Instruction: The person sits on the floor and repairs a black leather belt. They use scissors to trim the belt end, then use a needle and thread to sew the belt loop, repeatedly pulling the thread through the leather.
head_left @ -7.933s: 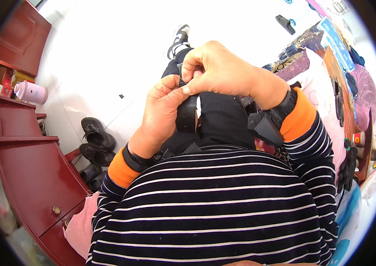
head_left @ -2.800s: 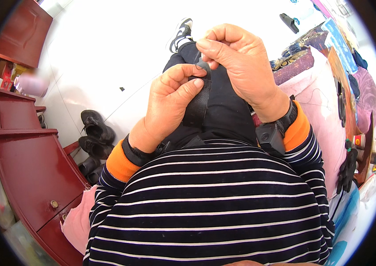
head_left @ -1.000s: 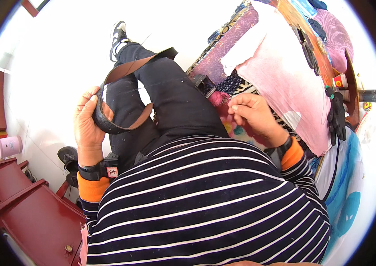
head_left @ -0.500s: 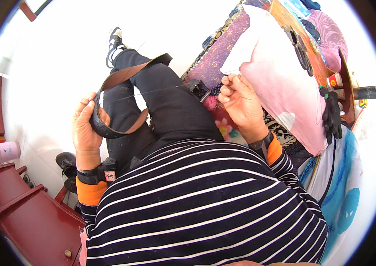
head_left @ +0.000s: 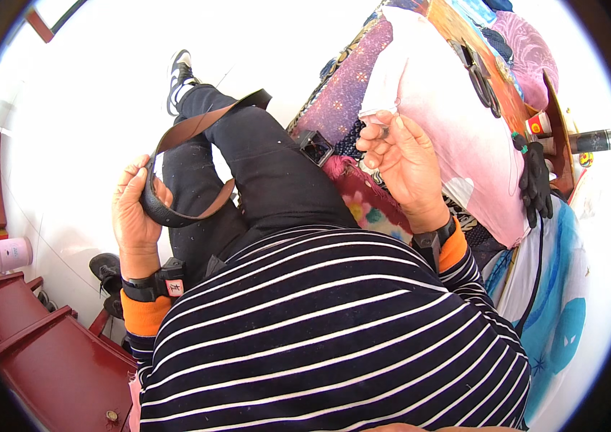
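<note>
My left hand (head_left: 137, 210) is closed around a leather belt (head_left: 194, 127), black on one face and brown on the other. The belt loops below the fingers, and its long free part stretches over my dark-trousered legs. My right hand (head_left: 410, 162) is raised at the bed's edge with thumb and fingertips pinched together. Whatever is between them is too small to make out. Between my hands, beside my knee, lies a black squarish buckle-like piece (head_left: 315, 147); whether it joins the belt is hard to see.
A pink and white cloth (head_left: 457, 122) covers the bed on the right. Beyond it lie dark-framed glasses (head_left: 484, 83) and a black glove (head_left: 536, 183). Dark red furniture (head_left: 68, 360), a pink container (head_left: 9, 254) and black shoes (head_left: 107, 272) are at the left.
My right hand has moved right, farther from the belt, still pinched. The left hand keeps its hold on the belt, with only a slight shift. A thin line across my legs no longer shows.
</note>
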Demonstrator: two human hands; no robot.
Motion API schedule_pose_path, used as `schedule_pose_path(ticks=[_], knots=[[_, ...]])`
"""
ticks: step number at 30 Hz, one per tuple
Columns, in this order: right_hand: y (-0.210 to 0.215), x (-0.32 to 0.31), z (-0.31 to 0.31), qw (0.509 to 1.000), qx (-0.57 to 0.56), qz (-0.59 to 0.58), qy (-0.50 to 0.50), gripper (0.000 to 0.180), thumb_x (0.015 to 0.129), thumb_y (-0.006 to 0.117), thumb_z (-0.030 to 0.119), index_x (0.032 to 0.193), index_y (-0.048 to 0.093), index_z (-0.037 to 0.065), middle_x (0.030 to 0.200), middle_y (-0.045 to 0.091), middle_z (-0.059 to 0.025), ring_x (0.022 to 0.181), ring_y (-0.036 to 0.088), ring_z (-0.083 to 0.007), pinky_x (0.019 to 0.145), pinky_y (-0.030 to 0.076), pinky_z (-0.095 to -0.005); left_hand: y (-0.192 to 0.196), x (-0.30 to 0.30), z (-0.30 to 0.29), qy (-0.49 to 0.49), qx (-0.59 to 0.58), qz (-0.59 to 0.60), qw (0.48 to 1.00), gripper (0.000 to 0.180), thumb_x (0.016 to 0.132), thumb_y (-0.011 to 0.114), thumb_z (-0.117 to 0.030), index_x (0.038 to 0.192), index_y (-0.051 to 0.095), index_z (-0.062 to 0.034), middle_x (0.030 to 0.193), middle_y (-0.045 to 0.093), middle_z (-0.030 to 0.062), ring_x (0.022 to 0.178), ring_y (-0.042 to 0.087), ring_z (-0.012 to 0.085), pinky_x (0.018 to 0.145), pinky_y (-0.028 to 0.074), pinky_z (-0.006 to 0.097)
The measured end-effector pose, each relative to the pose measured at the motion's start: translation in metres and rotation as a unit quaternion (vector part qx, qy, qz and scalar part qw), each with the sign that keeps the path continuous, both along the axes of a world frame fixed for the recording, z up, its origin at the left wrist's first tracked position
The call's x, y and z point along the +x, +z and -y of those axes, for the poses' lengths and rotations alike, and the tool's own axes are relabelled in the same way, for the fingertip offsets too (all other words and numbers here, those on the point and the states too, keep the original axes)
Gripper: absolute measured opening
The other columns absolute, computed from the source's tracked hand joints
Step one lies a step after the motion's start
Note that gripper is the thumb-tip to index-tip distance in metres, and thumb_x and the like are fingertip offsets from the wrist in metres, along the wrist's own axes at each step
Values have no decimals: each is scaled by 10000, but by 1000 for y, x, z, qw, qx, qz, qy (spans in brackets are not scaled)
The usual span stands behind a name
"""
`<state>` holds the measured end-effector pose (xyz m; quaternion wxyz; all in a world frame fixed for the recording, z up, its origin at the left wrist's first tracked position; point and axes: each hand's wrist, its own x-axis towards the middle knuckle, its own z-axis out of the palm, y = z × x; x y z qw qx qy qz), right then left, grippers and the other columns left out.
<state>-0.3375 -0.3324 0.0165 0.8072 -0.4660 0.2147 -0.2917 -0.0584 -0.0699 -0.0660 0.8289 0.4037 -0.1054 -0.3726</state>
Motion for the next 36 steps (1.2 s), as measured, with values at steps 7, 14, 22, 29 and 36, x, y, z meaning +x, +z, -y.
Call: schedule_pose_path(ticks=[7, 14, 22, 29, 36], knots=[[2, 1, 3, 999, 39, 15, 27, 278, 1003, 490, 216, 1103, 609, -14, 947, 672, -144, 826, 662, -237, 695, 527, -323, 0, 0, 0, -2, -2, 7, 1000, 219, 946, 529, -86, 1140, 560, 11, 642, 469, 22, 517, 437, 111, 470, 368, 244], [7, 1, 2, 997, 67, 13, 35, 283, 1003, 475, 217, 1092, 608, -15, 973, 669, -159, 845, 657, -244, 747, 539, -350, 1, 0, 0, -4, -4, 5, 1000, 222, 944, 539, -94, 1138, 562, 10, 645, 479, 21, 514, 439, 110, 470, 370, 241], [6, -2, 7, 995, 40, 53, 70, 229, 984, 512, 179, 1088, 610, -1, 971, 648, -130, 818, 613, -207, 716, 512, -327, 1, 0, 0, 3, -2, 5, 1000, 219, 943, 538, -94, 1135, 566, 7, 643, 485, 21, 509, 444, 107, 467, 372, 237], [14, 0, 8, 997, 33, 1, 63, 311, 1018, 434, 239, 1094, 590, -19, 1008, 658, -173, 839, 645, -235, 715, 521, -334, 2, 0, 1, -8, -10, 4, 1000, 206, 946, 533, -94, 1122, 568, 7, 639, 477, 11, 507, 438, 99, 460, 358, 227], [14, 1, 9, 997, 33, 8, 74, 325, 1029, 402, 255, 1089, 584, -8, 1025, 667, -200, 852, 670, -252, 718, 532, -346, 2, -1, 1, 3, -6, -2, 1000, 215, 946, 531, -92, 1132, 567, 9, 639, 470, 6, 502, 421, 92, 456, 331, 225]])
